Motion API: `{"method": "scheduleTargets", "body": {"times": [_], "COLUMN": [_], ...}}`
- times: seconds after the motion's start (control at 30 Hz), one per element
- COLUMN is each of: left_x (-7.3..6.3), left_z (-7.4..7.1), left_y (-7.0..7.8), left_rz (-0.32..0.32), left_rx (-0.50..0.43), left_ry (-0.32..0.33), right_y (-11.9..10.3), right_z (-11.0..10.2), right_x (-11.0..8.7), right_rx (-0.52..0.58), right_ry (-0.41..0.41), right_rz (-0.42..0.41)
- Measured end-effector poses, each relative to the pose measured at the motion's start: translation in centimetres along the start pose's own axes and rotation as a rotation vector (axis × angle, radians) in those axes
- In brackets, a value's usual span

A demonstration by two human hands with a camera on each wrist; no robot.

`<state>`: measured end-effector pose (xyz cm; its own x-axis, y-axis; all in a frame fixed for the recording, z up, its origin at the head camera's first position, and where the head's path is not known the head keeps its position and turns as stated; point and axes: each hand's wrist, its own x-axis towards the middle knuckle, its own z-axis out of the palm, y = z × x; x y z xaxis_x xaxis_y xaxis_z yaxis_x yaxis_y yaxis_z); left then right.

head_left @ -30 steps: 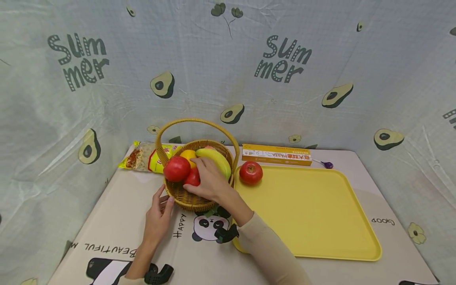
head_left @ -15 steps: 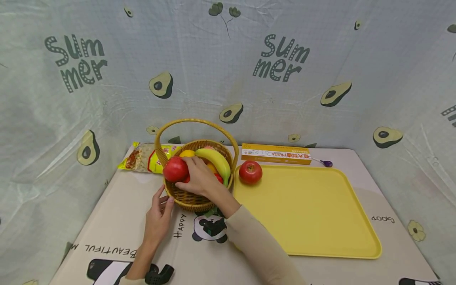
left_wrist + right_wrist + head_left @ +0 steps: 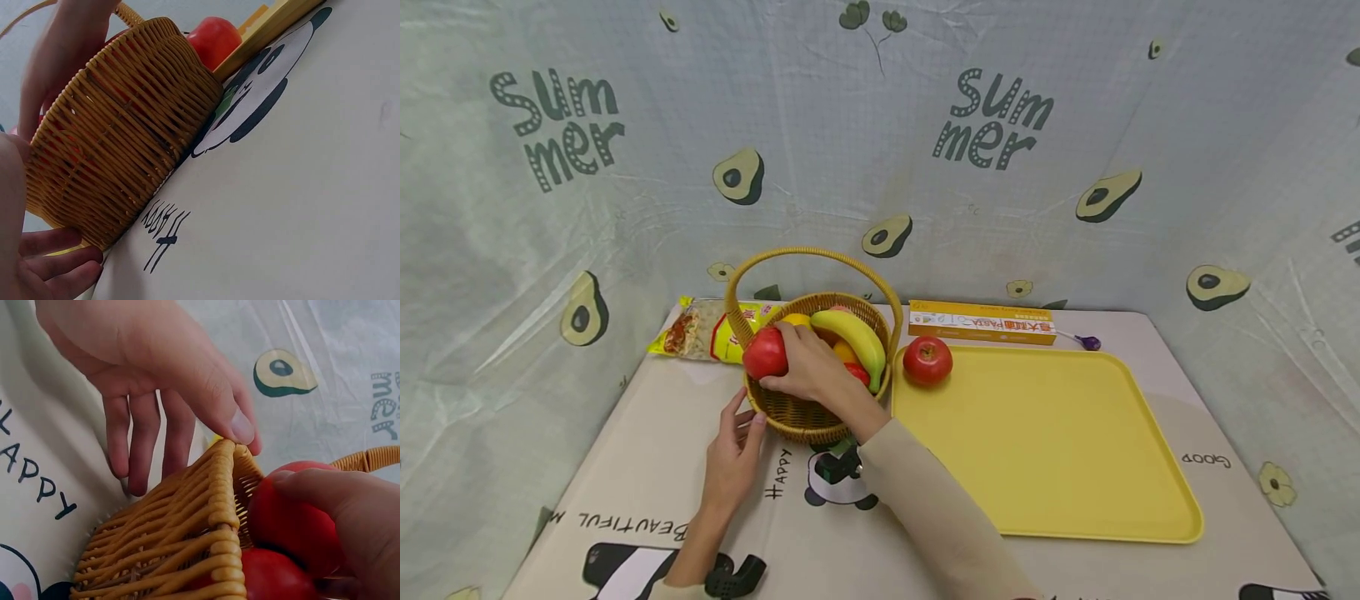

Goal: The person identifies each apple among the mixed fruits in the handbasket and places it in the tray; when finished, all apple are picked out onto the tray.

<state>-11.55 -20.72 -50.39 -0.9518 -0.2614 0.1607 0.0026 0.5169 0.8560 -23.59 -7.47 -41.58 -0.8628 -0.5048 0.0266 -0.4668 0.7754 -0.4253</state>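
In the head view, a woven basket (image 3: 808, 432) with a tall handle stands left of the middle, holding several fruits. My right hand (image 3: 812, 362) reaches into it and grips a red apple (image 3: 765, 353) at its left side. The right wrist view shows the thumb (image 3: 325, 487) pressed on that apple, above another red fruit (image 3: 272, 578). My left hand (image 3: 733, 458) touches the basket's near left side, thumb tip at the rim and the other fingers (image 3: 59, 265) extended along the outer weave. A banana (image 3: 857, 337) and an orange (image 3: 844, 352) lie on the right inside.
A yellow tray (image 3: 1045, 450) lies right of the basket, with a red apple (image 3: 927, 361) at its back left corner. Behind are a pasta box (image 3: 981, 323), a purple lollipop (image 3: 1087, 342) and a yellow food packet (image 3: 703, 332). Printed cloth hangs at the back and sides.
My right hand has moved left within the basket, from over the middle fruits to the red apple, uncovering the orange and a red fruit. The left hand stays put.
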Motion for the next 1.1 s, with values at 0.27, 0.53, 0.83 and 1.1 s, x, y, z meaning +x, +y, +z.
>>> {"method": "scheduleTargets", "body": {"times": [0.27, 0.53, 0.83, 1.1], "left_x": [0.07, 0.01, -0.02, -0.04], "left_z": [0.08, 0.08, -0.02, -0.08], "left_y": [-0.13, -0.18, -0.14, -0.15], "left_rz": [0.002, 0.005, -0.008, 0.005], "left_rx": [0.023, 0.019, 0.012, 0.019], "left_ry": [0.011, 0.018, -0.006, 0.002], "right_y": [0.00, 0.10, -0.13, -0.36], "right_z": [0.05, 0.09, -0.04, -0.04], "right_x": [0.59, 0.81, 0.78, 0.38], "right_rx": [-0.004, 0.008, 0.056, 0.079], "right_ry": [-0.017, -0.019, -0.013, -0.001], "right_rz": [0.002, -0.012, -0.010, -0.035]}}
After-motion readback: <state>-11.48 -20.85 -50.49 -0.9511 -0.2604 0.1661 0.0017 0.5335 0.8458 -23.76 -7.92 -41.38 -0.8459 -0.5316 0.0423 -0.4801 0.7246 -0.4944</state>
